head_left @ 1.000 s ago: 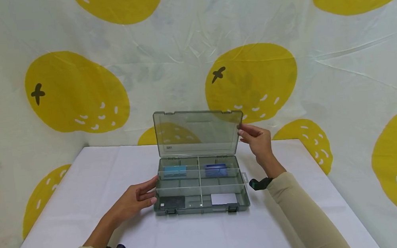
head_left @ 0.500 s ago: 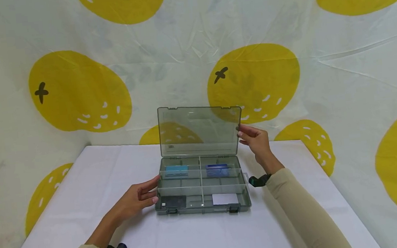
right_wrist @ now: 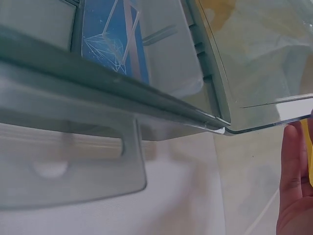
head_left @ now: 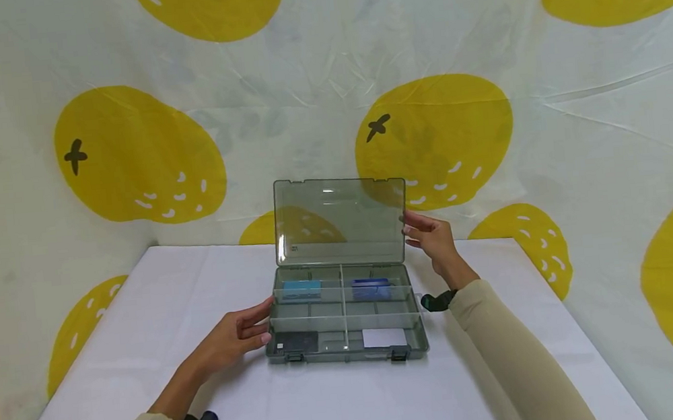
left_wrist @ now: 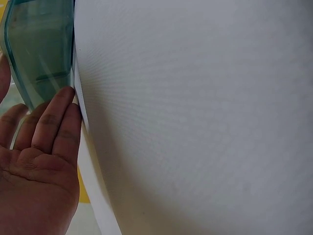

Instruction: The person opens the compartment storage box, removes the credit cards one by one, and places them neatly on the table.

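Lid (head_left: 340,220), long axis crosswise, stands raised behind the box (head_left: 347,356) on the surface (head_left: 307,412); our nearer right hand (head_left: 436,239) pinches the lid's right edge; our left hand (head_left: 226,340), fingers extended, touches the box's left side.

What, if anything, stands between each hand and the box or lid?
Nothing visible: the right hand pinches the raised lid at its right edge; the left hand touches the left side of the box.

Loc. type: improvised work booth; bldg. use not discernible. Indications: white-cov. bench (head_left: 331,406), near side; wrinkled white sheeting (head_left: 284,113) w/ lg. yellow fruit prints (head_left: 142,147), far, left & right sides.
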`<action>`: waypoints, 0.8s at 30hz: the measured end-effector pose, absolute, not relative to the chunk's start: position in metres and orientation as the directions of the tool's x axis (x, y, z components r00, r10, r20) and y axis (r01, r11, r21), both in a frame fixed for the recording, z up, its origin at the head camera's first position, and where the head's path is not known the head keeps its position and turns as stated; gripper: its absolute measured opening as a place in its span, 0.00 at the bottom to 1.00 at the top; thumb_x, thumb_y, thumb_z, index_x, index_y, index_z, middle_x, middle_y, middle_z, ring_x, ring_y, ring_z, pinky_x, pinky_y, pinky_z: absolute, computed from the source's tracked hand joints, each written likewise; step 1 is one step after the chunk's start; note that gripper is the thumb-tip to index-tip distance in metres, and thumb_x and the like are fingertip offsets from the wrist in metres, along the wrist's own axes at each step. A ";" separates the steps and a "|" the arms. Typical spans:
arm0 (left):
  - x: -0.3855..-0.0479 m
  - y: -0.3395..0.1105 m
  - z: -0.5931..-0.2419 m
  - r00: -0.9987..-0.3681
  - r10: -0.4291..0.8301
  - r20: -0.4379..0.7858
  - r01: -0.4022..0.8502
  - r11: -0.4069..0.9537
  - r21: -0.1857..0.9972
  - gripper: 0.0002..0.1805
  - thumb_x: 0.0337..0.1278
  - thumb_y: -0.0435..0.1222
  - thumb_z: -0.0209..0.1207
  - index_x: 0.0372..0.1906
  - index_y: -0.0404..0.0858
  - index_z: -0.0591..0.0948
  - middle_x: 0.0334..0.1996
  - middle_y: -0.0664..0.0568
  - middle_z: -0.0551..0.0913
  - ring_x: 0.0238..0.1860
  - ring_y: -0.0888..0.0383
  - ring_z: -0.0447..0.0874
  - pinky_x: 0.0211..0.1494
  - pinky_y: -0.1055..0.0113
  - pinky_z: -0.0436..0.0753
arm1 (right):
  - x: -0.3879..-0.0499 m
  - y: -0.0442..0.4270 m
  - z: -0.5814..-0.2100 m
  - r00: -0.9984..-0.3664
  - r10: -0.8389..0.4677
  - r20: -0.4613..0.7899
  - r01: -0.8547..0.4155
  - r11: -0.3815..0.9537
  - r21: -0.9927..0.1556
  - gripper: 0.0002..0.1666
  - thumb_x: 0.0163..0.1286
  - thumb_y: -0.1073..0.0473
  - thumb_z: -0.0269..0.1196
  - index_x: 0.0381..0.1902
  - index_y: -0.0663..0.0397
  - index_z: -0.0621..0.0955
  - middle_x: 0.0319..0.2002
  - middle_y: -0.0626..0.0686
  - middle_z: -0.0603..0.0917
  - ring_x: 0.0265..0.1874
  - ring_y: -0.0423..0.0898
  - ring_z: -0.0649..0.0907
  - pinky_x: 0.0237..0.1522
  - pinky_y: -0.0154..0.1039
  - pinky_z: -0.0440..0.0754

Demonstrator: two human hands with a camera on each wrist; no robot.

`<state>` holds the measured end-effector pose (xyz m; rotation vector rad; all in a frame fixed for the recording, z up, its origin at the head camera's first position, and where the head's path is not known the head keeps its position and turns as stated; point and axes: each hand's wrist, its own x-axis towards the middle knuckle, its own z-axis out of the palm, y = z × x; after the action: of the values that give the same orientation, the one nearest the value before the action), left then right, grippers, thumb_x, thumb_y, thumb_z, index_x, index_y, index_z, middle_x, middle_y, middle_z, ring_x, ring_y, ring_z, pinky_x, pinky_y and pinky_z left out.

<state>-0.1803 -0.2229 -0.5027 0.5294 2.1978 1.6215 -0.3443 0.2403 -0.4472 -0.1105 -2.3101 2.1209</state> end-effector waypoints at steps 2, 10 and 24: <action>-0.180 -0.223 -0.503 -0.867 0.494 -0.067 0.079 0.270 0.960 0.45 0.72 0.34 0.66 0.86 0.36 0.55 0.86 0.39 0.53 0.80 0.33 0.65 0.73 0.66 0.80 | -0.347 0.242 -0.452 -0.997 0.054 -0.048 0.053 0.103 -0.993 0.28 0.76 0.62 0.68 0.72 0.47 0.81 0.71 0.56 0.82 0.50 0.40 0.90 0.49 0.34 0.91; -0.181 -0.221 -0.503 -0.866 0.496 -0.069 0.084 0.278 0.957 0.45 0.73 0.34 0.65 0.86 0.36 0.55 0.86 0.39 0.53 0.79 0.33 0.66 0.71 0.69 0.80 | -0.349 0.244 -0.459 -0.998 0.045 -0.045 0.050 0.113 -0.992 0.28 0.77 0.62 0.67 0.72 0.48 0.80 0.71 0.55 0.82 0.53 0.40 0.90 0.62 0.48 0.88; -0.180 -0.219 -0.501 -0.869 0.489 -0.078 0.076 0.288 0.955 0.45 0.73 0.35 0.65 0.86 0.37 0.55 0.86 0.40 0.54 0.79 0.34 0.67 0.71 0.69 0.80 | -0.347 0.245 -0.462 -0.995 0.014 -0.100 0.101 0.101 -0.990 0.30 0.78 0.59 0.67 0.75 0.51 0.78 0.74 0.55 0.78 0.65 0.50 0.86 0.65 0.46 0.85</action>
<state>-0.1800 -0.2187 -0.5014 0.5106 2.2068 1.6052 -0.3473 0.2454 -0.4625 -0.1247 -2.3778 2.1472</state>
